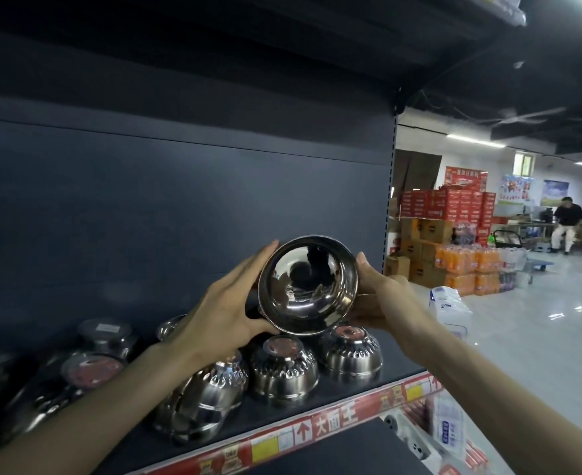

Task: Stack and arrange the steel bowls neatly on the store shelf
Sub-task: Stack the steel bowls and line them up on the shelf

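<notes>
Nearest the camera, a red and yellow price strip (317, 430) is seen running along the front edge of a dark store shelf (275, 419). Just behind that edge, patterned steel bowls are set upside down: a tilted steel bowl (203, 395) partly hidden by the left forearm, a middle upturned bowl (284, 368) beside it, and a right-hand upturned bowl (349, 351) near the shelf's right end, the last two with reddish stickers on their bases.

Above these, a shiny round steel bowl (308, 286) is held on its side with its mirrored inside turned to the camera. It is clasped from both sides. The fingers of the left hand (221, 303) are laid nearly straight along its left wall, with the thumb hooked under the lower rim. The right hand (382, 296) is wrapped round the right side, with the thumb up at the rim and the fingers hidden behind. Whether the bowl touches those below cannot be told.

Toward the shelf's left end, a red-stickered bowl (90, 371) and a rear bowl (106, 334) are blurred in shadow before the dark blue back panel (180, 200).

Beyond the shelf's right end, packs of orange drink bottles (467, 269), stacked red cartons (454, 204) and a person in a dark top (567, 224) are seen across the pale shop floor.
</notes>
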{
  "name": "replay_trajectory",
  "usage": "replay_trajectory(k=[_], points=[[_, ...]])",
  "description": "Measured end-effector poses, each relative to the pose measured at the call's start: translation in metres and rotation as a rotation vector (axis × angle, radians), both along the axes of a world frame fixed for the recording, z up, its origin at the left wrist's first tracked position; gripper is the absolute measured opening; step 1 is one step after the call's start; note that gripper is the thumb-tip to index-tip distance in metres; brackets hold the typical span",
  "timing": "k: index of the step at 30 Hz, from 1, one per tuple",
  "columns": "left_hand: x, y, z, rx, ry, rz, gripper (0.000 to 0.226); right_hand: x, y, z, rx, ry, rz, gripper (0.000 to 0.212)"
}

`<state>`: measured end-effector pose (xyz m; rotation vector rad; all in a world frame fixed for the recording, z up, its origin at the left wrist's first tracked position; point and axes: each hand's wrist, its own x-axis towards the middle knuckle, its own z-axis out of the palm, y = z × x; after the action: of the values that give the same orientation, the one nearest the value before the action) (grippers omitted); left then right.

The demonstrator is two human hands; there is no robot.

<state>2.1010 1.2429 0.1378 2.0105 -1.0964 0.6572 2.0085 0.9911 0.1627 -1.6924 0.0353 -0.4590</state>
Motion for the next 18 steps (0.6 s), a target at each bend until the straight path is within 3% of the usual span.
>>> replay_trajectory(k=[6, 13, 18], points=[[-0.007, 0.003, 0.008, -0.112, 0.068, -0.007, 0.132, -0.001, 0.011, -0.007, -0.049, -0.056, 0.023, 0.070], [-0.016, 0.002, 0.020, -0.305, 0.472, -0.252, 0.059, -0.005, 0.018, -0.009, -0.094, -0.126, 0.137, 0.064], [-0.014, 0.000, 0.019, -0.412, 0.666, -0.288, 0.042, -0.010, 0.022, -0.017, -0.120, -0.161, 0.126, 0.044]])
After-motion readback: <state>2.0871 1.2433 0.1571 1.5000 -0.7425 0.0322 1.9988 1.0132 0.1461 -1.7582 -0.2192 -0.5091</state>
